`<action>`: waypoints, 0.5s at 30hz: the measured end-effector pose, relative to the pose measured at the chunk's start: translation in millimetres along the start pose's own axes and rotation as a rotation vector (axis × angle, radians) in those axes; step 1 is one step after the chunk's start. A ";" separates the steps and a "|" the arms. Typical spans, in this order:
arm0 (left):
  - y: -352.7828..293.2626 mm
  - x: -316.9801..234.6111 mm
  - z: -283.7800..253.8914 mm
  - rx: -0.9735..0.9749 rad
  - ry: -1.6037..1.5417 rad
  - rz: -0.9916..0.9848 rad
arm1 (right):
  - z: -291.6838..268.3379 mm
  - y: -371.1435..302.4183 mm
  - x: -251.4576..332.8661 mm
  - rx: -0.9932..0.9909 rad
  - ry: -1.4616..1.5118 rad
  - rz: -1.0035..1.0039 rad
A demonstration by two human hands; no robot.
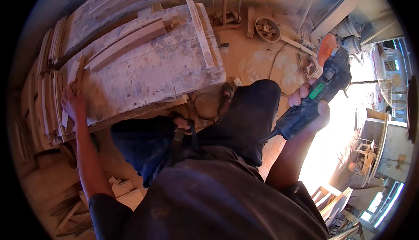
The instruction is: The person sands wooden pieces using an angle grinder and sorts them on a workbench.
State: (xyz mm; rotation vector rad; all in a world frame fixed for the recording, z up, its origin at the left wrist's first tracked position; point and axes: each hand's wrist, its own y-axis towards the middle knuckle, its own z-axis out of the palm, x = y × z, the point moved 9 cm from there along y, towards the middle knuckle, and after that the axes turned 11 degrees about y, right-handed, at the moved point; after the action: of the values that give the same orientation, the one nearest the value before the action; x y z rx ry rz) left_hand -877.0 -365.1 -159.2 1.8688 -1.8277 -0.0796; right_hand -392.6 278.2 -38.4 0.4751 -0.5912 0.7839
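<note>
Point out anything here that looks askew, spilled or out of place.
Offcuts lie scattered on the floor by the left knee, and sawdust coats the floor. A long strip lies slanted across the workbench. The right hand holds the grinder in the air, away from the bench.

Sawdust-covered floor (262,61), worn workbench (166,70), bright daylight from the right.

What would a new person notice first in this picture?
The right hand grips a dark angle grinder with an orange disc, raised at the right, away from the bench. The left hand rests on curved wooden slats at the left edge of a dusty workbench.
</note>
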 end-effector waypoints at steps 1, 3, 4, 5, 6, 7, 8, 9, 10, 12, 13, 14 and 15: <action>-9.8 -6.8 -3.9 -0.049 0.020 -0.020 | 1.3 -5.9 1.7 -0.016 -0.051 0.004; -23.6 -15.8 -11.4 -0.105 0.033 -0.044 | 7.6 -12.4 2.6 -0.048 -0.157 0.018; -27.8 -21.7 -15.5 -0.113 0.023 -0.040 | 9.9 -15.6 3.5 -0.042 -0.135 0.013; -31.2 -26.8 -19.7 -0.120 0.014 -0.038 | 12.8 -18.3 3.8 -0.037 -0.113 0.010; -32.0 -28.0 -22.9 -0.117 0.022 -0.036 | 15.9 -20.6 2.2 -0.031 -0.085 0.007; -32.0 -29.4 -26.2 -0.114 0.028 -0.035 | 17.8 -21.4 0.1 -0.030 -0.097 0.008; -33.9 -29.4 -23.7 -0.098 0.029 -0.038 | 19.4 -20.9 -2.0 -0.028 -0.109 0.007; -31.0 -25.7 -23.0 -0.091 0.032 -0.047 | 22.8 -17.6 -4.8 -0.016 -0.112 0.001; -28.0 -21.3 -19.2 -0.072 0.029 -0.061 | 24.5 -16.1 -8.6 -0.015 -0.092 0.016; -20.4 -18.2 -16.2 -0.037 0.017 -0.063 | 26.1 -14.9 -13.6 -0.016 -0.058 0.038; -15.1 -17.6 -16.5 -0.022 0.008 -0.051 | 27.2 -13.3 -13.6 -0.017 -0.091 0.035; -8.7 -18.2 -16.4 -0.007 -0.002 -0.039 | 28.4 -10.9 -13.3 -0.018 -0.126 0.030; -4.1 -14.8 -12.0 0.037 -0.033 -0.029 | 30.2 -9.2 -15.2 -0.019 -0.160 0.036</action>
State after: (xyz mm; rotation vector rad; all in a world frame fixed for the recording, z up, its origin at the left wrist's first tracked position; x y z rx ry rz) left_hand -869.9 -347.5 -155.0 1.9305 -1.8351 -0.0881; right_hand -403.6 246.7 -27.5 0.5139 -0.7565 0.7782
